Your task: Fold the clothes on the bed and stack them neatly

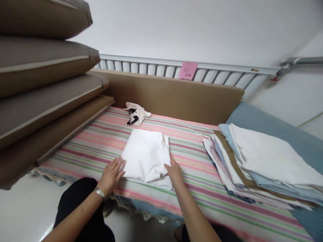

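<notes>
A white folded cloth (145, 154) lies in front of me on a striped bed sheet (106, 126); its right side is rumpled and its lower edge uneven. At the cloth's lower left edge rests my left hand (112, 173), fingers stretched out and spread, with a silver bangle at the wrist. My right hand (174, 169) pinches the cloth's right edge between thumb and fingers. Behind the cloth sits a small crumpled white and black fabric item (137, 113), apart from both hands.
A stack of folded fabrics (270, 161) stands to the right. Thick brown cushions (50, 92) pile up on the left. A long brown panel (171, 97) leans against the white rail (141, 64), which bears a pink note (188, 70). The bed's front edge is close to my knees.
</notes>
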Demonstrator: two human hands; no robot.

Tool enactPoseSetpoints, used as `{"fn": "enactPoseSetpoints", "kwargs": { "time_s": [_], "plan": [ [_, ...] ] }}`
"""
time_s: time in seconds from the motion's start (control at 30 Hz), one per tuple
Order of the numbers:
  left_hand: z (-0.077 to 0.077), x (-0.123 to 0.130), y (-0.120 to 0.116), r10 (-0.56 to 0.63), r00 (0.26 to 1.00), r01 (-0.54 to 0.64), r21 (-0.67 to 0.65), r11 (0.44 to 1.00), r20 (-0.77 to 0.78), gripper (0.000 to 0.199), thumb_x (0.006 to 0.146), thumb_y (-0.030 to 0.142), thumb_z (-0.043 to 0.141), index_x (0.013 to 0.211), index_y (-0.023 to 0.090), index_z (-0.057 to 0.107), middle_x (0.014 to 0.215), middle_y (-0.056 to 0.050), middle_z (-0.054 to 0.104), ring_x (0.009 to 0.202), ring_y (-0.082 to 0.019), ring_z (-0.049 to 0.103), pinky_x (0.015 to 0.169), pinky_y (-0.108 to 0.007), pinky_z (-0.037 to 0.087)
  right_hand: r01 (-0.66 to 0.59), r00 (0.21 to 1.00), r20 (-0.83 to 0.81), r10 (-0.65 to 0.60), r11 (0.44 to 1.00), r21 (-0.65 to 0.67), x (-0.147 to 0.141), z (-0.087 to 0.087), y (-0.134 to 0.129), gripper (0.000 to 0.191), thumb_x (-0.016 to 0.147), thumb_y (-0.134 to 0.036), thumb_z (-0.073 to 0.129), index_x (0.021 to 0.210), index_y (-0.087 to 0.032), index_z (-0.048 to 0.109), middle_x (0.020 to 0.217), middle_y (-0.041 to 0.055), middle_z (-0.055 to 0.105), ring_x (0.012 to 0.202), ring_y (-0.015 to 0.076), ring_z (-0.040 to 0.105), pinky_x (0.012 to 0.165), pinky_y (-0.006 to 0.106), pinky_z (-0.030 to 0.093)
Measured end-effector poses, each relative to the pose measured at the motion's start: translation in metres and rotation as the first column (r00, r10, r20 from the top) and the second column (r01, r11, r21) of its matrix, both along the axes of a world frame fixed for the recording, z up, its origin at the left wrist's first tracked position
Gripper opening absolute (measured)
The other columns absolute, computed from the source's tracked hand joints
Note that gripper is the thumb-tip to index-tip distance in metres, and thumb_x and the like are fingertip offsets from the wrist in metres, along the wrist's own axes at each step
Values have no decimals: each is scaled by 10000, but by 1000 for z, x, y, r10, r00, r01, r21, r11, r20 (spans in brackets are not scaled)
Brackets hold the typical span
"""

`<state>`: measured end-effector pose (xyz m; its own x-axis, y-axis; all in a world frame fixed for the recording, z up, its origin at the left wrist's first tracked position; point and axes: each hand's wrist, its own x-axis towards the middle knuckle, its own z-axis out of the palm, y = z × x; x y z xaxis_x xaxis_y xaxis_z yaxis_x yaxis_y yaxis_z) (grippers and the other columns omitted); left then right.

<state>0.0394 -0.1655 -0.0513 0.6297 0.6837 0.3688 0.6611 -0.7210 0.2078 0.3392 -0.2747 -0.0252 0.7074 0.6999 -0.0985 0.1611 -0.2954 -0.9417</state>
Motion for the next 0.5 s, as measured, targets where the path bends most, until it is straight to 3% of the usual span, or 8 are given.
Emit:
{"fn": "enactPoseSetpoints", "kwargs": {
  "time_s": [0.1, 0.2, 0.27, 0.5],
  "plan": [
    [-22, 5, -2, -30, 998, 31, 23, 999, -51, 431, 872, 394, 418, 1276, 248, 461, 1373, -65, 409, 1261, -253, 364, 1003, -442, 324, 12, 1000, 28, -12, 1000, -27, 3, -11, -8, 344, 568, -235, 561, 890, -150, 648, 856, 64, 688, 831, 243, 617, 795, 363, 465],
    [-35, 3, -1, -38, 998, 40, 39, 998, -49, 433, 877, 395, 411, 1289, 267, 444, 1393, -52, 377, 1268, -245, 356, 1018, -438, 293, 8, 999, 47, -8, 1000, 9, 6, -15, -8, 412, 603, -252, 542, 1000, -170, 619, 967, 43, 677, 886, 211, 613, 796, 314, 468],
    [-37, 1, 1, -51, 998, 52, 40, 998, -36, 433, 878, 397, 412, 1293, 277, 438, 1397, -47, 369, 1271, -237, 353, 1022, -424, 288, 9, 998, 57, -10, 1000, 20, 8, -16, -7, 433, 605, -248, 541, 1026, -177, 610, 997, 38, 671, 900, 200, 611, 803, 297, 465],
    [-39, 0, 0, -67, 998, 67, 1, 998, 13, 435, 867, 395, 430, 1285, 275, 446, 1383, -54, 394, 1267, -243, 359, 1029, -448, 277, 33, 999, 25, -31, 997, -68, 7, -26, -13, 373, 575, -282, 587, 920, -152, 639, 795, 51, 693, 736, 211, 637, 641, 306, 499]
  ]
}}
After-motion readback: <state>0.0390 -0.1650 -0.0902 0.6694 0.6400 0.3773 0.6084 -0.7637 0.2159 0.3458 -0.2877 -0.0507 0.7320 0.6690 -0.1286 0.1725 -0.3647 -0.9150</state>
